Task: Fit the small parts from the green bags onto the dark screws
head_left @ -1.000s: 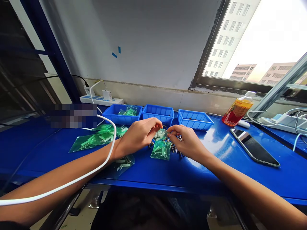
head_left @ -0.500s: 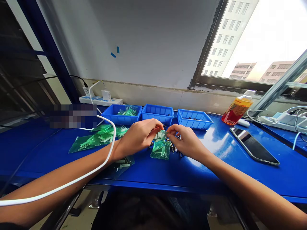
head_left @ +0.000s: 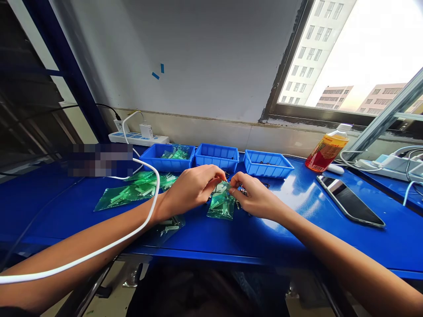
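Between my hands is a small green plastic bag [head_left: 220, 208] with several pale, slim pieces inside, its lower end toward me. My left hand [head_left: 200, 184] pinches the bag's top edge with thumb and fingers. On the other side, my right hand [head_left: 254, 193] closes its thumb and index finger at the bag's upper right corner. Small dark metal parts [head_left: 243, 192] lie behind the bag, partly covered by my right hand. More filled green bags [head_left: 127, 196] lie left of my left hand, and another clear greenish bag [head_left: 170, 228] is partly under my left forearm.
Along the wall stand three blue bins: the left bin [head_left: 165, 165] with green bags, the middle bin [head_left: 216, 157] and the right bin [head_left: 269, 169] with small dark parts. A white cable [head_left: 155, 189] crosses my left forearm. A phone [head_left: 350, 201] and a drink bottle [head_left: 327, 152] are at right.
My right hand has shifted slightly, its fingers now curled closer over the bag's upper corner. The left hand and the bag's lower end have barely moved.
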`<move>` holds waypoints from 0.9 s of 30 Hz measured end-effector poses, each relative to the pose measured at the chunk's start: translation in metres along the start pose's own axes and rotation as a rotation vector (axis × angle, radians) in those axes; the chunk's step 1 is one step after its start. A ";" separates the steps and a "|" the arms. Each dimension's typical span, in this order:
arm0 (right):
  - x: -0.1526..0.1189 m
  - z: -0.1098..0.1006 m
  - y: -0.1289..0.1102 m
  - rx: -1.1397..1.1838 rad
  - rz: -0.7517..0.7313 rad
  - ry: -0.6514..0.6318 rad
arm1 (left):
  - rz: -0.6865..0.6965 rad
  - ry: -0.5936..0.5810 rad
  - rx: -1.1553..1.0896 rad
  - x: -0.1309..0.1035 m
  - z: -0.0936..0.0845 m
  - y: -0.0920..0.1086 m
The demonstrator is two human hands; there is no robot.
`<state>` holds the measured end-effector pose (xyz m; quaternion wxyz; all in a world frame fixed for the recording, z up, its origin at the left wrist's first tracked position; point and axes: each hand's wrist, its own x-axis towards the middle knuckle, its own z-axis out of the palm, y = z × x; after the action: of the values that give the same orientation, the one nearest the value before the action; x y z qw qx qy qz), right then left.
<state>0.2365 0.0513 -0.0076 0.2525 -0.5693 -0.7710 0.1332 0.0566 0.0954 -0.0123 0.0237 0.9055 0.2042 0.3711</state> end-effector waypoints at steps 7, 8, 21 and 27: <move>0.002 0.002 0.000 -0.069 -0.007 0.109 | 0.000 0.008 -0.011 0.001 0.000 0.000; 0.001 0.002 0.000 -0.103 -0.038 0.117 | -0.001 0.004 -0.013 0.001 0.000 0.000; -0.001 0.003 0.004 -0.209 -0.202 0.127 | -0.031 -0.023 -0.031 0.000 0.001 -0.001; -0.001 0.003 0.004 -0.215 -0.190 0.127 | -0.046 -0.028 -0.029 0.000 0.001 -0.002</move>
<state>0.2382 0.0524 -0.0128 0.2499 -0.5251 -0.8135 -0.0110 0.0564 0.0970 -0.0138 0.0482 0.9054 0.2190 0.3606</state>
